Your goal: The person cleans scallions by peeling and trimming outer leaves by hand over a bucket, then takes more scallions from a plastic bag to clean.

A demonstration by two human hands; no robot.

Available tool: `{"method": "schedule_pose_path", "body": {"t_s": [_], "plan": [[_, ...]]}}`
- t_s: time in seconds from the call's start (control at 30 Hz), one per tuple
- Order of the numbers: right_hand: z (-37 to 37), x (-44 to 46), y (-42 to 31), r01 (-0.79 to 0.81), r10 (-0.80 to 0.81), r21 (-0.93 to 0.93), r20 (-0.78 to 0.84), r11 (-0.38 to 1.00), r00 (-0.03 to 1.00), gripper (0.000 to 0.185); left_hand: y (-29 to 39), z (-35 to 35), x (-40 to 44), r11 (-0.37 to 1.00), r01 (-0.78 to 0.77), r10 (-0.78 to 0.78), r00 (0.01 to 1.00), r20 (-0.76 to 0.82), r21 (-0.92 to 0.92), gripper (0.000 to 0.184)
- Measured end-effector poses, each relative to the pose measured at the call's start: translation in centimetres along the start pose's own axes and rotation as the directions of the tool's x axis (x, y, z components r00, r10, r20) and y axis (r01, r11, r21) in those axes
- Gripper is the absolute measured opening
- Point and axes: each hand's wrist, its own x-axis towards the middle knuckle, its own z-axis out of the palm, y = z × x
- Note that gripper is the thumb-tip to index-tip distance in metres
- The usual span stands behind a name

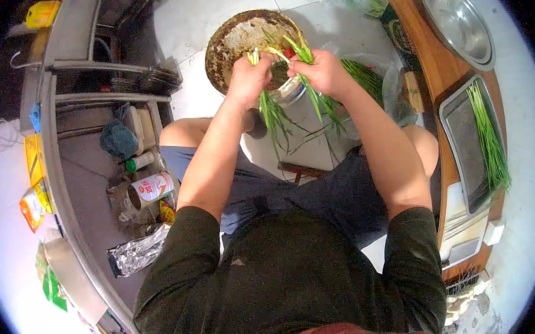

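Observation:
My left hand (251, 80) is closed around a bunch of chives (273, 120), its pale ends pointing up and its green leaves hanging down. Close beside it, my right hand (323, 73) pinches another bunch of chives (304, 54). A pale stalk crosses the gap between the two hands. Beneath them stands a round, rust-stained basin (219, 52) on the floor, partly covered by the hands. A shiny metal rim (290, 93) shows below the hands. Something small and red (289, 52) is visible behind the chives; its kind is unclear.
More chives (364, 79) lie by a plastic bag (392, 87) on the right. A metal tray (464, 147) holds long chives (487, 136), with a steel bowl (458, 23) beyond. On the left, a shelf unit (88, 260) contains a can (151, 189) and foil (138, 250).

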Motion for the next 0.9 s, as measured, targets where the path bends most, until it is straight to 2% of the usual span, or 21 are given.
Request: {"method": "schedule_pose_path", "body": {"t_s": [0.13,0.23,0.33,0.43,0.53,0.9], "plan": [[-0.1,-0.1,-0.8,-0.065,0.066,-0.056,0.005,0.996,0.998,0.022,0.0,0.5,-0.6,0.996,0.019,-0.020,1.000,-0.010,-0.082,0.011],[-0.1,0.5,0.4,-0.014,0.015,-0.088,0.009,0.996,1.000,0.017,0.1,1.3,-0.9,0.998,-0.059,0.059,0.998,-0.009,0.008,0.011],[0.0,0.6,1.0,0.058,-0.056,-0.076,0.032,0.995,0.998,0.016,0.4,1.7,-1.0,0.998,-0.033,0.034,0.999,-0.024,0.056,0.012],[-0.2,0.1,-0.1,0.036,-0.031,-0.138,0.044,0.990,0.999,0.015,0.2,1.5,-0.8,0.998,0.006,-0.004,1.000,-0.024,0.069,0.012],[-0.2,0.3,0.4,0.013,-0.011,-0.053,0.047,0.999,0.999,0.015,0.0,1.2,-0.6,0.999,-0.002,0.002,1.000,-0.014,0.033,0.014],[0.0,-0.3,-1.0,-0.078,0.079,-0.022,0.041,0.997,0.996,0.016,-0.2,0.8,0.0,0.996,-0.067,0.071,0.996,-0.063,0.059,0.013]]}}
